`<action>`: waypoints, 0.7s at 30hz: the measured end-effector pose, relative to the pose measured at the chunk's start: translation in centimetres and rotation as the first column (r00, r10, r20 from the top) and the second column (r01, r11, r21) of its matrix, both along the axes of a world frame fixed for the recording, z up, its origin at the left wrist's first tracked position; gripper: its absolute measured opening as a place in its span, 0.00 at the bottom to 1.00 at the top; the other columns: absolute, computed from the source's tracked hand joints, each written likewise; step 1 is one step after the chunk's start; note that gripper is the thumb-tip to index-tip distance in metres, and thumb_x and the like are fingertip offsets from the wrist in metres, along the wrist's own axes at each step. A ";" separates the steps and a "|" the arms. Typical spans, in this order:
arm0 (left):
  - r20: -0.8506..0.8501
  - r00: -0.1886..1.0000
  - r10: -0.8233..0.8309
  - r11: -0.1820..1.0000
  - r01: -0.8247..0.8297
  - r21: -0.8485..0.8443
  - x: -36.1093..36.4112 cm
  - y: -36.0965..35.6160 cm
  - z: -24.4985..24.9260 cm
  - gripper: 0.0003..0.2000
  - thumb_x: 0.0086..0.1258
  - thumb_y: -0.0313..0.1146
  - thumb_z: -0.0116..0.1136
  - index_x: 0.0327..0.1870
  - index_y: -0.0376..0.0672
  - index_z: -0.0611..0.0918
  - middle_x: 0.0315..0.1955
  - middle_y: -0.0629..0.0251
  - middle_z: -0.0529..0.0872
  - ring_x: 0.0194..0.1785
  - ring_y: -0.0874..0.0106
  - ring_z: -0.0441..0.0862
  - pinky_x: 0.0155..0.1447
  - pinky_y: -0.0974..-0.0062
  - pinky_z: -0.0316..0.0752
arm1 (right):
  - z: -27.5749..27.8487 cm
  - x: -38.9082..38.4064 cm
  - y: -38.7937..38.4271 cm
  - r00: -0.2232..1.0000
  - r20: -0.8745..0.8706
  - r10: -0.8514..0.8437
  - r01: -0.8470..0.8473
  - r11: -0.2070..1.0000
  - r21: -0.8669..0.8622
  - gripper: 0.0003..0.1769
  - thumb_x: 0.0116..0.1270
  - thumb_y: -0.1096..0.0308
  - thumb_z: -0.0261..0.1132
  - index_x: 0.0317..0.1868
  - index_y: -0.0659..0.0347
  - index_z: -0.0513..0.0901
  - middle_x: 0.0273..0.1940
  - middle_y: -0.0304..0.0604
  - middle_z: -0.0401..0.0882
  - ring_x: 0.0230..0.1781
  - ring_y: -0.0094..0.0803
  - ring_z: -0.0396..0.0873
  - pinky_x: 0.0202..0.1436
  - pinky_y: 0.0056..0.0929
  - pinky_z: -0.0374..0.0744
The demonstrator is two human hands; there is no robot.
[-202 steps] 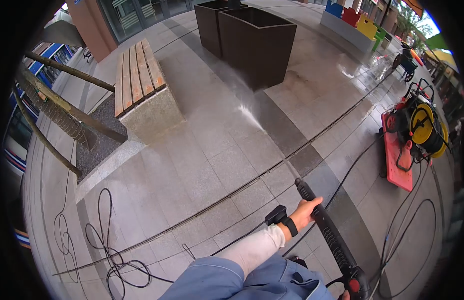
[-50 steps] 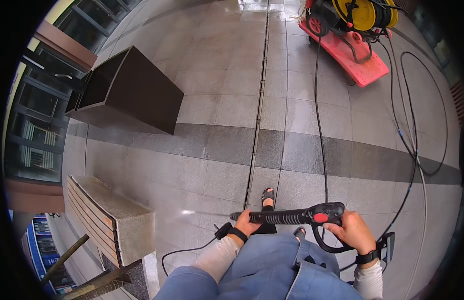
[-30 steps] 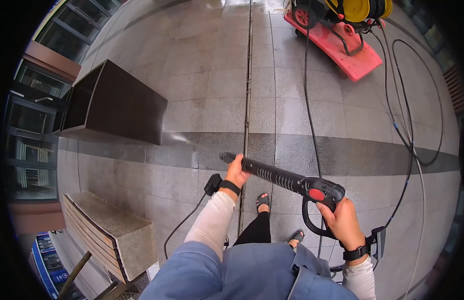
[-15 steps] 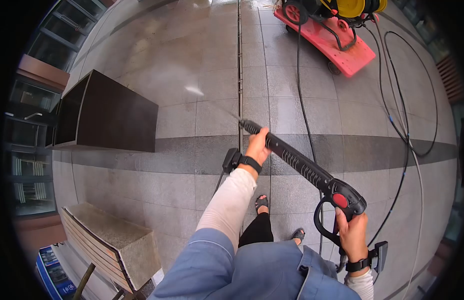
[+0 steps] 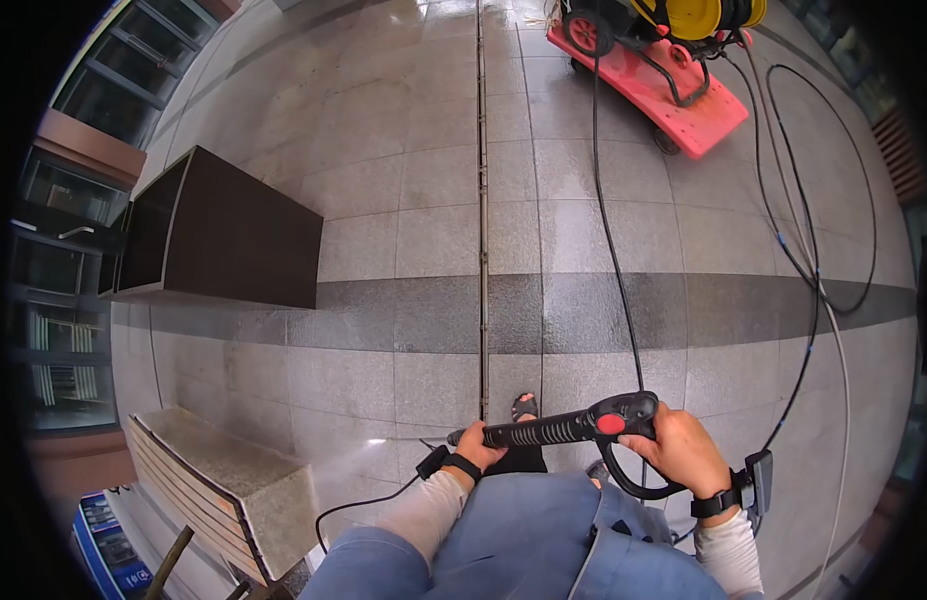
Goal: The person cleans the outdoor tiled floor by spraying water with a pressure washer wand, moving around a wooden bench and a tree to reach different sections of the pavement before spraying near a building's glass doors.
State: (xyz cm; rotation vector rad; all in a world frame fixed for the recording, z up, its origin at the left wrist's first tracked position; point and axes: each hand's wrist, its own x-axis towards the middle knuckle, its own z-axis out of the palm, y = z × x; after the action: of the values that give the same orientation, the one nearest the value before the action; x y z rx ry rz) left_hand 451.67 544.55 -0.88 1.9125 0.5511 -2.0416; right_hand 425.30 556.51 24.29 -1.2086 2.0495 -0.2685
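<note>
A black pressure washer gun [image 5: 543, 430] with a red round button lies almost level across the front of my body. My left hand [image 5: 477, 447] is closed around the front of its barrel, close to the nozzle end. At the rear, my right hand [image 5: 680, 450] grips the handle beside the trigger guard loop; the trigger itself is hidden. A thin white water spray [image 5: 375, 441] leaves the tip toward the left, low over the wet tiles. Both wrists wear black straps with small devices.
A dark box-shaped cabinet [image 5: 243, 235] stands at left, with a stone bench with wooden slats [image 5: 228, 470] nearer to me. A red platform cart [image 5: 698, 110] carries a yellow hose reel [image 5: 688, 15]. Black hoses [image 5: 613, 240] run over the tiles, and a narrow drain channel [image 5: 483, 200] crosses them.
The gun has swung down and left, from pointing forward to nearly level close to my body. Its spray has moved from the floor ahead to beside the stone bench. Both hands keep their hold.
</note>
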 end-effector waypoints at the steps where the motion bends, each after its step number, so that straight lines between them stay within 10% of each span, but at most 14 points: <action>1: 0.037 0.999 -0.008 1.000 0.008 0.005 -0.5 -0.4 0.5 0.06 0.65 0.33 0.44 0.35 0.40 0.71 0.30 0.58 0.77 0.35 0.62 0.78 0.40 0.53 0.75 | 0.0 0.2 0.1 1.000 -0.018 -0.023 0.022 1.000 -0.014 0.19 0.53 0.61 0.65 0.35 0.70 0.72 0.24 0.57 0.75 0.25 0.54 0.75 0.28 0.39 0.73; 4: -0.295 0.949 -0.114 0.959 0.027 -0.283 -6.4 -7.6 0.9 0.09 0.64 0.34 0.46 0.38 0.37 0.70 0.33 0.58 0.76 0.36 0.60 0.76 0.44 0.51 0.73 | 1.4 1.5 0.8 0.969 -0.036 -0.242 0.223 0.933 -0.283 0.16 0.53 0.66 0.65 0.35 0.70 0.72 0.26 0.56 0.77 0.26 0.53 0.76 0.29 0.39 0.74; 10: -0.200 0.812 -0.548 0.549 0.168 -0.819 -23.3 -18.5 11.8 0.10 0.61 0.36 0.53 0.31 0.38 0.71 0.24 0.65 0.75 0.25 0.69 0.75 0.32 0.61 0.76 | 3.7 5.0 0.8 0.723 0.055 -0.688 0.653 0.656 -0.378 0.12 0.58 0.76 0.59 0.43 0.68 0.73 0.28 0.44 0.76 0.25 0.29 0.73 0.31 0.28 0.72; 14: -0.323 0.845 -0.425 0.660 0.045 -0.750 -23.3 -17.1 12.5 0.09 0.62 0.35 0.53 0.31 0.39 0.71 0.24 0.65 0.75 0.26 0.69 0.75 0.31 0.63 0.75 | 7.7 1.8 -0.1 0.692 0.044 -0.721 0.683 0.634 -0.363 0.12 0.57 0.75 0.60 0.43 0.68 0.73 0.25 0.43 0.76 0.24 0.30 0.73 0.31 0.27 0.72; 21: -0.210 0.978 0.011 0.977 -0.055 -0.204 -6.6 -7.3 1.3 0.07 0.64 0.34 0.45 0.36 0.40 0.72 0.32 0.59 0.78 0.39 0.64 0.78 0.48 0.61 0.73 | 3.8 -5.1 -6.4 0.997 0.048 -0.052 0.057 0.993 -0.103 0.23 0.54 0.62 0.65 0.39 0.74 0.67 0.22 0.58 0.75 0.25 0.54 0.75 0.27 0.38 0.72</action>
State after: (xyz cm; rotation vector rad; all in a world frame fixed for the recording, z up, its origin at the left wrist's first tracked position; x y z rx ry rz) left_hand 445.09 537.22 0.42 1.5727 0.3929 -2.1963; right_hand 420.18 550.12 28.11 -1.1993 2.0534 -0.4304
